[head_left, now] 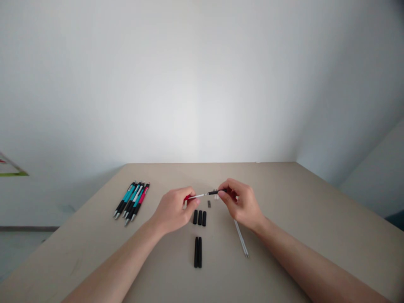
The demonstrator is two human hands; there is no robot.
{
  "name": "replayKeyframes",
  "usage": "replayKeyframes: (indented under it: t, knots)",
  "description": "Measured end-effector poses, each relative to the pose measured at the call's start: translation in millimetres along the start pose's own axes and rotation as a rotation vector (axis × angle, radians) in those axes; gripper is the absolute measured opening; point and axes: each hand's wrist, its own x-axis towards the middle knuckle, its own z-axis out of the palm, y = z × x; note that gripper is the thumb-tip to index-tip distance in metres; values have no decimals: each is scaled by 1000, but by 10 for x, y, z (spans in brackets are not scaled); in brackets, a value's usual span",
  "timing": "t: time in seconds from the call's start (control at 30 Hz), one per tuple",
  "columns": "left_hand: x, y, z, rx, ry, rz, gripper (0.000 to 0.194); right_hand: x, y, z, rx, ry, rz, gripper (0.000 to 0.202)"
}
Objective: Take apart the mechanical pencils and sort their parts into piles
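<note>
My left hand (176,210) is closed, pinching a red pen barrel (187,198) between thumb and fingers. A thin white refill (199,195) runs from it toward the right. At the refill's other end sits a black pen part (213,192), gripped by the thumb and fingertips of my right hand (242,203). Both hands are raised a little over the table, and my fingers hide the ends of the pieces. Below them on the table lie three short black tubes (200,218). Small white pieces (216,197) show partly behind the right fingertips.
Several pens (134,202) in blue, white and pink lie bunched at the left. Two longer black tubes (198,252) lie nearer me. White refills (241,239) extend from under my right hand. A small grey piece (209,204) rests between the hands. A wall (195,84) rises behind the table (284,185).
</note>
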Motion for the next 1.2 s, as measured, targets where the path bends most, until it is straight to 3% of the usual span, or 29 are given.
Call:
replayKeyframes:
  t: [0.27, 0.73, 1.2]
  knots:
    - [22, 11, 59, -86, -46, 133, 34, 10, -69, 22, 18, -49, -34, 13]
    - [4, 4, 66, -102, 105, 116, 30, 2, -66, 19, 2, 46, 10, 17]
    - [0, 32, 70, -172, 10, 117, 33, 0, -72, 89, 29, -86, -53, 12]
